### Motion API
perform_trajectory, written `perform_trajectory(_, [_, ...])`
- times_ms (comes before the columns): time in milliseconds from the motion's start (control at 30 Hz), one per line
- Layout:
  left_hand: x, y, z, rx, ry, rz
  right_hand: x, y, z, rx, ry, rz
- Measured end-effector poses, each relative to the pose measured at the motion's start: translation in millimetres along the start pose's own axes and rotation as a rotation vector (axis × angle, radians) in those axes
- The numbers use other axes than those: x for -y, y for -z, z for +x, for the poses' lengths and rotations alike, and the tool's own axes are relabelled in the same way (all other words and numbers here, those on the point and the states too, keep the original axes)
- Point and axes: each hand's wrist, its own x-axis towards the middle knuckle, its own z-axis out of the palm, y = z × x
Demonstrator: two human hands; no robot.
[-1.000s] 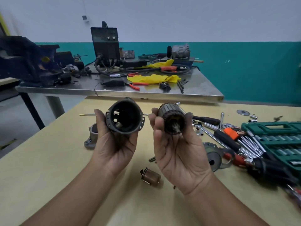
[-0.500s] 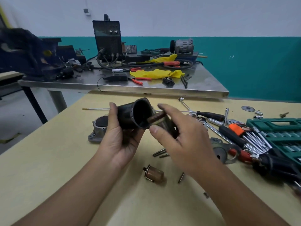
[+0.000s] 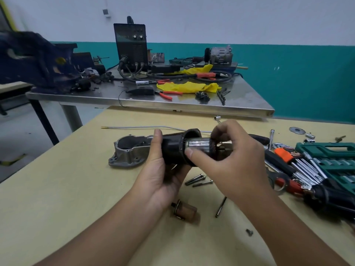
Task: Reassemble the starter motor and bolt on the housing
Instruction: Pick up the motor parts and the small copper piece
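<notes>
- Our left hand (image 3: 163, 173) grips the black motor casing (image 3: 173, 148) from below, thumb over its top, holding it on its side above the middle of the yellow table (image 3: 57, 189).
- Our right hand (image 3: 230, 162) pinches the armature (image 3: 199, 144) with thumb and curled fingers; its left end sits inside the casing's open mouth, and its right part sticks out.
- The grey end housing (image 3: 130, 152) lies on the table just left of the left hand.
- Two long bolts (image 3: 199, 180) lie below the casing, and a small brown solenoid (image 3: 185, 211) rests nearer the front edge.
- A green socket set (image 3: 330, 160) and loose tools lie along the right edge.
</notes>
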Motion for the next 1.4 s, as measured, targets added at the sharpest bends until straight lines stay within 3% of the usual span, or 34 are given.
perform_trajectory(100, [-5, 0, -1, 0.023, 0.018, -0.031, -2, -4, -1, 0.053, -0.024, 0.108])
perform_trajectory(300, [0, -5, -4, 0.057, 0.044, -0.041, -2, -12, -7, -0.164, 0.256, 0.0])
perform_trajectory(467, [-6, -3, -5, 0.055, 0.115, -0.042, 0, -4, -1, -0.072, 0.311, 0.06])
perform_trajectory(567, [-8, -1, -5, 0.039, 0.149, -0.127, 1, -5, -5, -0.212, 0.412, 0.049])
perform_trajectory(767, [-25, 4, 7, -0.051, 0.072, -0.154, -3, -5, -9, -0.263, 0.371, 0.115])
perform_trajectory(833, [-29, 7, 9, -0.029, 0.028, -0.082, -5, -8, -10, -0.171, 0.28, 0.133])
perform_trajectory(900, [-34, 9, 11, -0.006, -0.124, 0.077, -5, -9, -9, 0.094, 0.194, 0.08])
perform_trajectory(1000, [-40, 16, 14, -0.084, -0.571, 0.481, -9, -15, -15, 0.646, 0.201, -0.459])
perform_trajectory(1067, [-39, 22, 16, -0.111, -0.804, 0.793, -11, -19, -20, 0.808, 0.214, -0.628])
perform_trajectory(1200, [-24, 28, 26, -0.102, -0.978, 1.249, -5, -20, -22, 0.923, 0.125, -0.583])
perform_trajectory(1400, [-17, 26, 44, 0.04, -0.848, 1.467, 1, -21, -27, 0.944, 0.091, -0.554])
